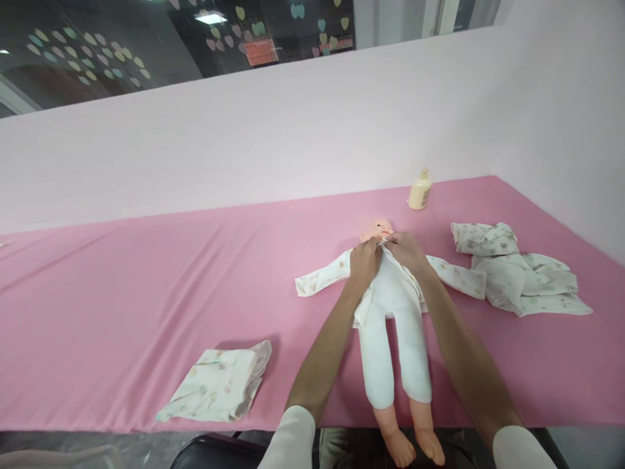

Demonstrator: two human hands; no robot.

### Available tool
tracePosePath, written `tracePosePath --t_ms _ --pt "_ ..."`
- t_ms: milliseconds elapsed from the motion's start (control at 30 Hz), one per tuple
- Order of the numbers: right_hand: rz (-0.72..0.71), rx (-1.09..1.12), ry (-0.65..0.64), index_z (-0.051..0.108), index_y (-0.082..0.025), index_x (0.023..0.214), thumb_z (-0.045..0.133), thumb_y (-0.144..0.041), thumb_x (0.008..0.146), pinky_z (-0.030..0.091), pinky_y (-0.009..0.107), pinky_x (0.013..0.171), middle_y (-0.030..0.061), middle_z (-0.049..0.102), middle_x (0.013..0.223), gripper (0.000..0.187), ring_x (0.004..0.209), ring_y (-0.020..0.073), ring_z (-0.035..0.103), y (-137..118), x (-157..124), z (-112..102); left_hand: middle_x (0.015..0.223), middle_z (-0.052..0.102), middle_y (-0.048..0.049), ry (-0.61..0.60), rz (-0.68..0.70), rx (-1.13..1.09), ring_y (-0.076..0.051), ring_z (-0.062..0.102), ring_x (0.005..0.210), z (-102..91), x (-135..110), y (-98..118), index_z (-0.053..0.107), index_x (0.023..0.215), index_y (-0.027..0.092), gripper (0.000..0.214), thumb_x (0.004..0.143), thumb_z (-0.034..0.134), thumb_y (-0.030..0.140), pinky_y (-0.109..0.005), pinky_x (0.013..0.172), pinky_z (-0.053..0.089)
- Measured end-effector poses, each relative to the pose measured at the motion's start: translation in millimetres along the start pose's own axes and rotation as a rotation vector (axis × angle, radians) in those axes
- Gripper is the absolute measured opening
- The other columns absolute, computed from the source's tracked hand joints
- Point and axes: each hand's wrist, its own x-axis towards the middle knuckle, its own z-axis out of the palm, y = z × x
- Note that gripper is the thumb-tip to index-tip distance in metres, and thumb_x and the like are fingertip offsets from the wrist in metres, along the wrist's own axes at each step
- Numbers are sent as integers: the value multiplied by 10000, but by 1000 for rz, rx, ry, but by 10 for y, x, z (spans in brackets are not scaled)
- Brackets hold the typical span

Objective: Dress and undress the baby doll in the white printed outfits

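A baby doll (393,339) lies on its back on the pink table cover (146,293), head away from me, feet over the near edge. It wears a white body and a patterned white jacket (317,279) with sleeves spread to both sides. My left hand (364,260) and my right hand (407,253) are both on the doll's chest just below its chin. Each hand pinches the jacket's front edge at the collar, fingers closed.
A folded patterned cloth (219,385) lies near the front edge at the left. A crumpled pile of patterned baby clothes (517,270) sits to the right of the doll. A small cream bottle (420,190) stands by the pink back wall.
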Motion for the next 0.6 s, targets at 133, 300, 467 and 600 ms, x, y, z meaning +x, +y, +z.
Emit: tracePosePath --t_ms 133,300,467,600 --pt "27 -10 67 438 -203 565 480 -163 734 315 253 584 -27 476 579 178 593 125 423 -103 -29 37 934 718 -87 14 4 2 -230 661 842 14 0 -16 622 1036 180 228 960 413 227 -286 662 391" --pt "63 33 122 545 -185 644 492 -159 712 375 250 649 0 619 685 90 679 140 537 -150 -42 70 931 716 -88 7 -2 -11 -228 661 844 24 6 -20 629 1030 180 240 962 406 237 -284 682 405" --pt "84 173 90 603 -167 677 514 -210 709 391 246 625 7 633 699 104 670 138 541 -56 -10 90 914 717 -80 17 -4 -10 -226 659 840 42 10 -29 626 1009 187 228 961 413 252 -286 677 400" --pt "70 162 96 601 -170 650 501 -236 715 389 252 609 9 625 681 136 657 142 532 -59 -13 109 913 723 -79 22 -12 2 -228 667 842 44 15 -27 629 1004 179 235 960 409 247 -287 663 388"
